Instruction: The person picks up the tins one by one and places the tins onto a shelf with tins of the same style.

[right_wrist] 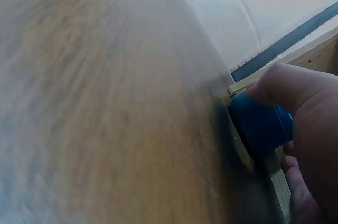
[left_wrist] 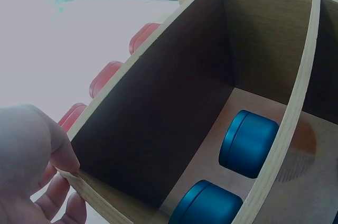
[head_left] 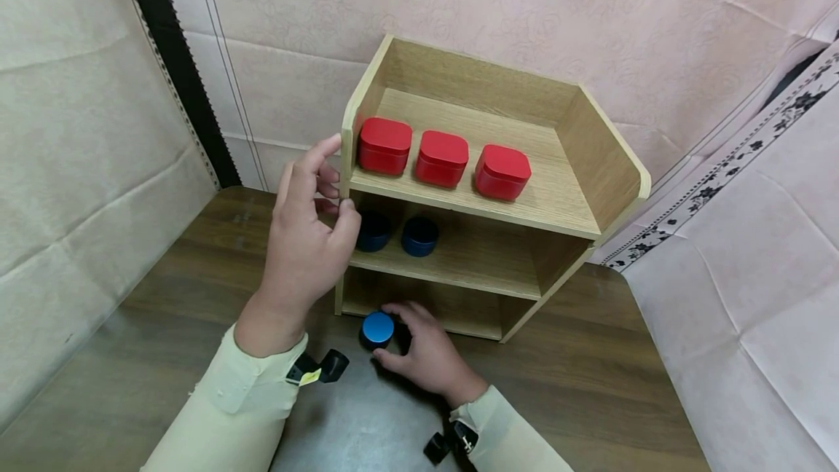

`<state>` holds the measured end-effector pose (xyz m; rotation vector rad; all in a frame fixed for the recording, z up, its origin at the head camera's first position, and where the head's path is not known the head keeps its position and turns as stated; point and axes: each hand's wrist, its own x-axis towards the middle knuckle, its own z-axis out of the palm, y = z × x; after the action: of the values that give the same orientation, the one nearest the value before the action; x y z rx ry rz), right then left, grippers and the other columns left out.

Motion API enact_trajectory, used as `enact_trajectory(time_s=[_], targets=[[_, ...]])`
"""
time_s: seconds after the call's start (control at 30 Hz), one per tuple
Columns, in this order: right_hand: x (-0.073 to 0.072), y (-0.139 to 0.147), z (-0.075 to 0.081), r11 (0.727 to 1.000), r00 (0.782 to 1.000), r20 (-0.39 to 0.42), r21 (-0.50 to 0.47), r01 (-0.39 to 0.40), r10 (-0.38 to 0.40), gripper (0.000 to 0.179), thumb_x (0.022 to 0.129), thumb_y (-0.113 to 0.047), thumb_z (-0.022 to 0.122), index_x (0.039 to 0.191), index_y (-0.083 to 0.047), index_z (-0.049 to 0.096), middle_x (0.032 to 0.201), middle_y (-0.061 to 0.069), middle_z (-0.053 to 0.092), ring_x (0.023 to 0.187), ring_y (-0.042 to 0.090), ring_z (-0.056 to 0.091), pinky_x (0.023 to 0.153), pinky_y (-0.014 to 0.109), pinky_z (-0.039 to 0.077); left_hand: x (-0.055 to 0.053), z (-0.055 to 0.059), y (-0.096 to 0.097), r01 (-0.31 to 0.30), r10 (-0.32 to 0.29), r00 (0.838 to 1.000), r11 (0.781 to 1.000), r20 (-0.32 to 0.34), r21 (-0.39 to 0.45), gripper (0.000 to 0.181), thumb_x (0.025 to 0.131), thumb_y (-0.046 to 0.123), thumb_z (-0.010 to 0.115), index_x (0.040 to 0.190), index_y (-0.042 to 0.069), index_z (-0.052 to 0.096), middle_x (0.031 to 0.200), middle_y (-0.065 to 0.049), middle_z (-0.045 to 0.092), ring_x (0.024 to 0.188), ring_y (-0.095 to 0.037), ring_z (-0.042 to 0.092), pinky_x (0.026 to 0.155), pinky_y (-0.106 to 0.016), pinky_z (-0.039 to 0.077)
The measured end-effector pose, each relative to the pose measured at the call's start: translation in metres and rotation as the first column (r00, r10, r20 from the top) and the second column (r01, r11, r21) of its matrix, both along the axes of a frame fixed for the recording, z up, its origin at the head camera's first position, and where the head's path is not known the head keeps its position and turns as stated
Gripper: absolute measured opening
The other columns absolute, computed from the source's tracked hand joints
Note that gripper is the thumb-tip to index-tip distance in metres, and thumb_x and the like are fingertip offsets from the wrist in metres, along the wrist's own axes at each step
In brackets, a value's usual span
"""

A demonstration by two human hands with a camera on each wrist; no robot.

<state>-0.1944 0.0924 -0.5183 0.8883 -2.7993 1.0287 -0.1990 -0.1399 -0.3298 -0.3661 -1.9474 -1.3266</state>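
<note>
A small wooden shelf unit (head_left: pixel 452 282) stands against the back cloth. My left hand (head_left: pixel 308 231) grips the front edge of its left side panel; in the left wrist view the thumb and curled fingers of the left hand (left_wrist: pixel 31 155) pinch that edge. My right hand (head_left: pixel 426 352) holds a round blue tin (head_left: pixel 378 328) between thumb and fingers, in front of the bottom shelf's left end. Close up, the thumb lies on the blue tin (right_wrist: pixel 259 123). Two more blue tins (head_left: pixel 419 236) sit at the left of the middle shelf.
Three red lidded boxes (head_left: pixel 442 159) stand in a row along the front of the top shelf. The wood-grain table (head_left: pixel 577 355) extends around the unit. Pale cloth (head_left: pixel 741 290) hangs on the left, back and right.
</note>
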Motion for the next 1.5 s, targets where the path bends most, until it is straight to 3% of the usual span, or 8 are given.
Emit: enact_trajectory(time_s=[0.5,1.17,1.5], targets=[[-0.0034,-0.0005,-0.0079,1.000,1.000,-0.020,-0.002,-0.011,0.011,0.061,0.095,-0.034,0.091,0.148,-0.020,0.065,0.143,-0.005,0.068,0.135,0.013,0.064,0.115,0.042,0.057,0.0010,0.0003,-0.0003,0.003,-0.003,1.000,1.000,0.010,-0.007,0.076,0.098,-0.003,0.064,0.168,0.025,0.050,0.128,-0.016,0.055,0.110,-0.016,0.055,0.088,-0.035,0.057],[-0.0020,-0.0025,-0.0073,1.000,1.000,-0.027,0.005,0.002,-0.002,0.059,0.094,-0.035,0.092,0.145,-0.020,0.066,0.141,-0.005,0.068,0.135,0.014,0.064,0.115,0.042,0.058,0.0012,-0.0005,-0.0008,0.003,-0.003,1.000,1.000,0.011,-0.012,0.076,0.099,-0.004,0.063,0.168,0.024,0.050,0.129,-0.017,0.055,0.111,-0.017,0.055,0.088,-0.037,0.058],[0.0001,-0.0031,-0.0007,1.000,1.000,0.009,-0.025,0.006,-0.006,0.057,0.092,-0.030,0.094,0.141,-0.018,0.067,0.141,-0.002,0.069,0.134,0.016,0.065,0.115,0.043,0.057,0.0008,-0.0001,-0.0002,-0.001,0.001,1.000,1.000,0.003,-0.013,0.077,0.098,-0.004,0.063,0.168,0.024,0.050,0.128,-0.017,0.055,0.111,-0.017,0.055,0.088,-0.036,0.057]])
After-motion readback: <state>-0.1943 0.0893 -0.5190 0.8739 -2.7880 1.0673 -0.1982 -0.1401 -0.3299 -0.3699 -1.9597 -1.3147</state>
